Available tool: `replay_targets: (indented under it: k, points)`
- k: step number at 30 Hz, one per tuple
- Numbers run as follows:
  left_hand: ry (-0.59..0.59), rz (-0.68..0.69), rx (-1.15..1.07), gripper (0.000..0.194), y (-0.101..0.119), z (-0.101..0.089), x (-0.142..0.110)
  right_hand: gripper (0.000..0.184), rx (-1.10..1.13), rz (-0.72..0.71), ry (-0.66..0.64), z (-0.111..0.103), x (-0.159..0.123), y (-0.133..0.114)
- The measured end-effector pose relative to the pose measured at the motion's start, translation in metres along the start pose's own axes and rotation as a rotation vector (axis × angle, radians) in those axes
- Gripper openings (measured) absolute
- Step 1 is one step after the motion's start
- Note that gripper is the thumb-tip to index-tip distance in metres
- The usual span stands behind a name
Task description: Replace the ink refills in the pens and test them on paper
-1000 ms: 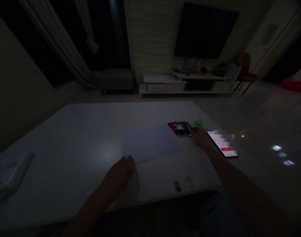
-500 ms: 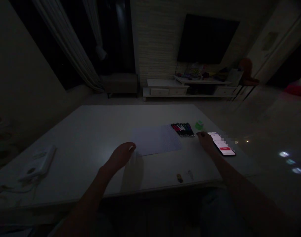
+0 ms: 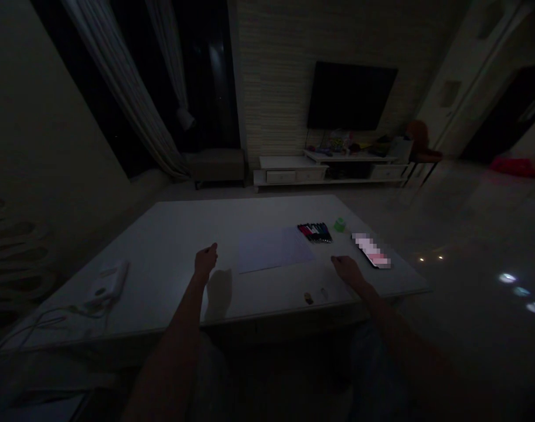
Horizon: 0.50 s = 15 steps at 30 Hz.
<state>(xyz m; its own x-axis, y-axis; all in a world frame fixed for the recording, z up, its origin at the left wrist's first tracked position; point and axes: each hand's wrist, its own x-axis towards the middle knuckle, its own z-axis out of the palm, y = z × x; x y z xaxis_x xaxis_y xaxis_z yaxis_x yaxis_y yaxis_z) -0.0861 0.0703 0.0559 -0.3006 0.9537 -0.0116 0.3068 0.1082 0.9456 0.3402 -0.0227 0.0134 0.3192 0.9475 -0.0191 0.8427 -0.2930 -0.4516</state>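
My left hand (image 3: 205, 259) is raised over the white table, left of a sheet of paper (image 3: 273, 251). Its fingers are curled into a loose fist with the thumb on top, and no object shows in it. My right hand (image 3: 347, 269) is also closed, held over the table between the paper and a phone (image 3: 371, 251) with a lit screen. Nothing is visible in its fingers. Beyond it lies a row of pens (image 3: 314, 232) in several colours, overlapping or close to the paper's far right corner. A small green object (image 3: 340, 224) sits beside the pens.
Near the front edge of the table (image 3: 258, 302) lie a small dark-and-yellow item (image 3: 308, 298) and a small clear item (image 3: 324, 293). A white box-like device (image 3: 111, 280) with cables stands at the left. The room is dim, with a TV cabinet (image 3: 289, 176) beyond.
My left hand has lifted away from the paper's left edge and closed. My right hand has drawn back from beside the pens and phone toward the front. The camera view has tilted upward.
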Motion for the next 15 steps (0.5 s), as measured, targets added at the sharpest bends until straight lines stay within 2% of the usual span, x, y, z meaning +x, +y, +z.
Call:
replay_targets:
  k: [6, 9, 15]
  points:
    - [0.010, -0.136, -0.332, 0.030, 0.006, 0.009, -0.010, 0.027, -0.029, -0.069, -0.107, 0.004, -0.015, -0.020]
    - [-0.019, -0.166, -0.455, 0.030, 0.013, 0.010, -0.020, 0.027, -0.025, -0.136, -0.143, 0.005, -0.023, -0.034]
    - [-0.089, -0.152, -0.545, 0.033, 0.015, 0.013, -0.060, 0.023, 0.004, -0.230, -0.198, 0.016, -0.048, -0.059]
